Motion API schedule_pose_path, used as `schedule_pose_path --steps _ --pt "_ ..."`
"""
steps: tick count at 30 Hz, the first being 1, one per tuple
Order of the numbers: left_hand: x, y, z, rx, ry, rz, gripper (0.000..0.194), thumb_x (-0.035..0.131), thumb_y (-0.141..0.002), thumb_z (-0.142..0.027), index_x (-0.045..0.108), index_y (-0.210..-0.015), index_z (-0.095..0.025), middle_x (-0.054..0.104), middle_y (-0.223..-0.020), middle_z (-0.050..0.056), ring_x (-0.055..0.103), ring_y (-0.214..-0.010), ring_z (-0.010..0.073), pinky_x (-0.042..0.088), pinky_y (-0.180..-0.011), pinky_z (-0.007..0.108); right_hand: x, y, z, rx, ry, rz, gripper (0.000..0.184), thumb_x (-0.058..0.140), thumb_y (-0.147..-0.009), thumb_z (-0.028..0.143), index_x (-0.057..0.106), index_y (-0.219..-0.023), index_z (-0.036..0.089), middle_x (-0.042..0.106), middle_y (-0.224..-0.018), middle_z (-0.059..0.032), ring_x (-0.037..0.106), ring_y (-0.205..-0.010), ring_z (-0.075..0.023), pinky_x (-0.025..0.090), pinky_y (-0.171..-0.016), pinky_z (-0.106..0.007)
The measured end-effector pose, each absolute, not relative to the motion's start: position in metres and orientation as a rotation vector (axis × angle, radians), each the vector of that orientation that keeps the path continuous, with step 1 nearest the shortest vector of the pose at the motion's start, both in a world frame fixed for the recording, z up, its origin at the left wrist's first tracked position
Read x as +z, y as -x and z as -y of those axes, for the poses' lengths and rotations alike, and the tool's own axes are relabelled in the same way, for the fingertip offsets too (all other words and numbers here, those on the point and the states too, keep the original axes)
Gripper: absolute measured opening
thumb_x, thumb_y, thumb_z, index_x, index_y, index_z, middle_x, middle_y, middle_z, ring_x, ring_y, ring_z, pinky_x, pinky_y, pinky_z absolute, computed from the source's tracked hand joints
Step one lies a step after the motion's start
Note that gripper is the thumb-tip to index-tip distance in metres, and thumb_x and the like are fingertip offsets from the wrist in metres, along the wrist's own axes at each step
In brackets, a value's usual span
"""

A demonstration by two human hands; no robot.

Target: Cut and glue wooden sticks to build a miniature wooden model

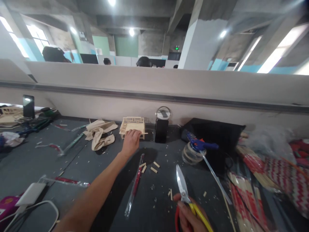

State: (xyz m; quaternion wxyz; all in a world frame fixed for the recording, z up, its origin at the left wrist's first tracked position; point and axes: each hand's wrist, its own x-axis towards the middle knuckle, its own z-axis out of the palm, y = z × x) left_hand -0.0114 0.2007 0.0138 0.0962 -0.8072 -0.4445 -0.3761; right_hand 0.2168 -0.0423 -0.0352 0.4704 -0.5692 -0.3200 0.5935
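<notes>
A small model bench of pale wooden sticks [132,124], railed at the back and sides, stands against the partition. My left hand [131,140] reaches out to it, with curled fingers closed on its front edge; the fingertips are hidden. A thin stick end [145,133] shows to the right of that hand, and I cannot tell if it is part of the model. Low on the right, my right hand [189,214] is closed round the red and yellow handles of scissors [182,183]. Their blades point away from me and look nearly together.
Small cut wood pieces [154,169] and a narrow plastic wrapper [135,188] lie between my hands. A phone [161,130] stands upright at the back. To the right are a blue glue gun [202,145] on a jar [190,154] and bagged sticks [246,199]. Crumpled cloth [100,133] lies left.
</notes>
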Motion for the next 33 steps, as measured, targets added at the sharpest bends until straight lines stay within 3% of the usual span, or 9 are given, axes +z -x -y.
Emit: schedule_pose_path --steps 4,7,11,15,20,26,30,33 --pt "0.041 -0.005 -0.136 -0.995 2.533 1.216 0.025 0.039 -0.094 -0.025 0.062 -0.100 -0.018 0.063 -0.088 0.008 0.055 -0.082 0.0216 0.041 -0.074 0.035 -0.023 -0.215 0.048 1.425 1.303 0.857 0.053 0.058 -0.079 0.057 0.056 -0.110 0.014 0.040 -0.044 0.0095 0.034 -0.033 -0.0059 0.030 -0.034 -0.017" --pt "0.055 -0.008 -0.079 -1.094 2.623 1.231 0.028 0.041 -0.093 -0.030 0.063 -0.108 -0.021 0.061 -0.080 0.007 0.056 -0.076 0.0196 0.043 -0.068 0.032 -0.004 -0.209 0.061 1.300 1.285 0.970 0.053 0.056 -0.081 0.052 0.054 -0.119 0.015 0.048 -0.052 0.0054 0.045 -0.043 -0.0097 0.039 -0.041 -0.020" --pt "0.067 -0.004 -0.012 -1.306 2.836 1.370 0.032 0.044 -0.092 -0.029 0.060 -0.120 -0.028 0.063 -0.081 0.004 0.058 -0.070 0.0160 0.045 -0.063 0.027 0.017 -0.202 0.082 0.964 1.375 1.278 0.043 0.062 -0.078 0.042 0.061 -0.115 0.019 0.056 -0.067 0.0007 0.051 -0.053 -0.0115 0.044 -0.050 -0.022" --pt "0.074 -0.006 0.029 -1.391 2.923 1.513 0.030 0.050 -0.088 -0.030 0.064 -0.115 -0.031 0.064 -0.076 0.003 0.057 -0.061 0.0150 0.044 -0.057 0.025 0.030 -0.200 0.100 0.757 1.352 1.590 0.042 0.061 -0.078 0.032 0.060 -0.118 0.022 0.060 -0.071 -0.0002 0.056 -0.060 -0.0137 0.048 -0.061 -0.025" --pt "0.073 -0.013 0.053 -1.515 2.994 1.595 0.027 0.056 -0.084 -0.031 0.069 -0.108 -0.034 0.070 -0.082 0.004 0.061 -0.067 0.0190 0.046 -0.062 0.028 0.043 -0.201 0.115 0.606 1.319 1.790 0.032 0.054 -0.084 0.027 0.060 -0.113 0.017 0.066 -0.089 -0.0075 0.061 -0.078 -0.0179 0.049 -0.075 -0.028" --pt "0.071 -0.017 0.064 -1.534 3.031 1.693 0.026 0.058 -0.082 -0.034 0.071 -0.105 -0.035 0.068 -0.072 0.003 0.058 -0.060 0.0191 0.045 -0.058 0.029 0.043 -0.203 0.125 0.458 1.430 1.815 0.030 0.051 -0.086 0.028 0.060 -0.112 0.017 0.067 -0.083 -0.0067 0.060 -0.070 -0.0161 0.048 -0.071 -0.026" --pt "0.070 -0.019 0.069 -1.458 3.074 1.680 0.026 0.058 -0.081 -0.034 0.071 -0.105 -0.036 0.070 -0.075 0.003 0.060 -0.063 0.0204 0.045 -0.060 0.030 0.038 -0.206 0.127 0.442 1.506 1.867 0.020 0.047 -0.088 0.026 0.063 -0.097 0.018 0.066 -0.073 -0.0030 0.059 -0.061 -0.0139 0.045 -0.063 -0.023" --pt "0.066 -0.018 0.071 -1.450 3.091 1.733 0.027 0.058 -0.081 -0.037 0.070 -0.105 -0.036 0.069 -0.079 0.002 0.060 -0.067 0.0200 0.045 -0.063 0.029 0.031 -0.214 0.125 0.368 1.699 1.845 0.022 0.050 -0.085 0.023 0.062 -0.103 0.019 0.068 -0.077 -0.0035 0.063 -0.066 -0.0159 0.045 -0.064 -0.024"
